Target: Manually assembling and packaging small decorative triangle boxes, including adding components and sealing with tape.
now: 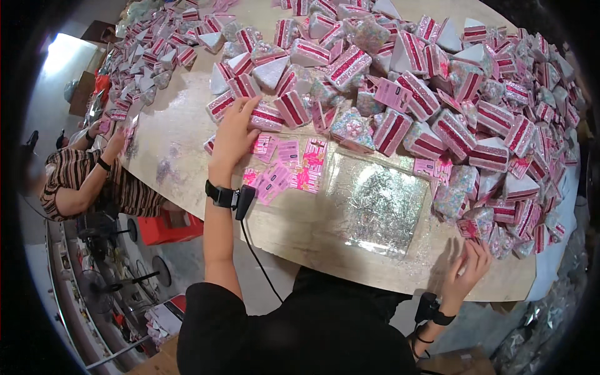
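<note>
My left hand (232,134) reaches over the near left edge of the pile. Its thumb and fingers are around the end of a toy-like cake slice (267,117) with pink sides and a red middle stripe. Just below it lie loose pink printed cards (275,179), some overlapping. My right hand (469,269) is at the right, its fingers loosely bent and apart from the thumb, with nothing seen in them. Its fingertips are close to a glittery slice with a pink tag (473,226) at the pile's near edge.
A large heap of similar cake slices (394,128) covers the table's far and right side. A flat clear glittery sheet (378,203) lies before me on the wooden table (281,231). At the left, another person (87,175) works by a second heap (150,62). A red crate (169,226) stands below.
</note>
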`<state>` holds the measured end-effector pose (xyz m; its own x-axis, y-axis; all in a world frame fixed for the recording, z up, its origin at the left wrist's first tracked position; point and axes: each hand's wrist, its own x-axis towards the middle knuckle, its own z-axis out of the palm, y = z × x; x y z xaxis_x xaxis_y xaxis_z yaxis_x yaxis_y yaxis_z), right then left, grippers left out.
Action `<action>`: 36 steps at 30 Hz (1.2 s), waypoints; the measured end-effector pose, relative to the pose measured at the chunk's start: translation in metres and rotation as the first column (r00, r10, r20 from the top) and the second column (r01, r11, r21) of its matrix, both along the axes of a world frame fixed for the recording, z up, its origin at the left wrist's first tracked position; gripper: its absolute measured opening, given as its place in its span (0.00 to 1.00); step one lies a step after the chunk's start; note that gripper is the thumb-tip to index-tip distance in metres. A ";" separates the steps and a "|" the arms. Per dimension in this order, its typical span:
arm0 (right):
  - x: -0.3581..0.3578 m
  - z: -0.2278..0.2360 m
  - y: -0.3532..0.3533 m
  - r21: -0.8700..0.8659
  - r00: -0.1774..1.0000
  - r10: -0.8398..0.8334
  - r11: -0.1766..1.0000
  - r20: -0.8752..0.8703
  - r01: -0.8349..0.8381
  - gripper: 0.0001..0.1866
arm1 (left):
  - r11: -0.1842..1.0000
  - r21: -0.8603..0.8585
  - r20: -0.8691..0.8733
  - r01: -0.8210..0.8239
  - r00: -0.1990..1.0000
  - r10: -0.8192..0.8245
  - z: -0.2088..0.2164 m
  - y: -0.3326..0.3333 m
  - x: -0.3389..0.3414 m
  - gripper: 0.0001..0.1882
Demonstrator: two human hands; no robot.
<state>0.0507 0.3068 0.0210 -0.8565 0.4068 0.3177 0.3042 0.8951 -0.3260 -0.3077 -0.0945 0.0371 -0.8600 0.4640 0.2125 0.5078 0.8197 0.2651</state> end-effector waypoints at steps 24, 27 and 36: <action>0.035 -0.022 -0.046 -0.195 0.924 0.333 0.935 0.188 -0.297 0.30 | 0.948 0.203 -0.518 0.245 0.848 -0.108 0.017 0.041 0.183 0.40; 0.043 -0.029 -0.061 -0.217 0.923 0.359 0.920 0.140 -0.325 0.31 | 0.828 0.303 -0.439 0.473 0.840 -0.319 -0.004 0.065 0.256 0.40; 0.042 -0.044 -0.066 -0.091 0.887 0.420 0.908 0.192 -0.410 0.33 | 0.832 0.206 -0.311 0.516 0.840 -0.444 -0.082 0.082 0.310 0.29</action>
<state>0.0926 0.2411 -0.0229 -0.9940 0.0106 0.1088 -0.0274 0.9394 -0.3417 0.0020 -0.0121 -0.0452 -0.4481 0.6970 0.5598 0.8936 0.3678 0.2572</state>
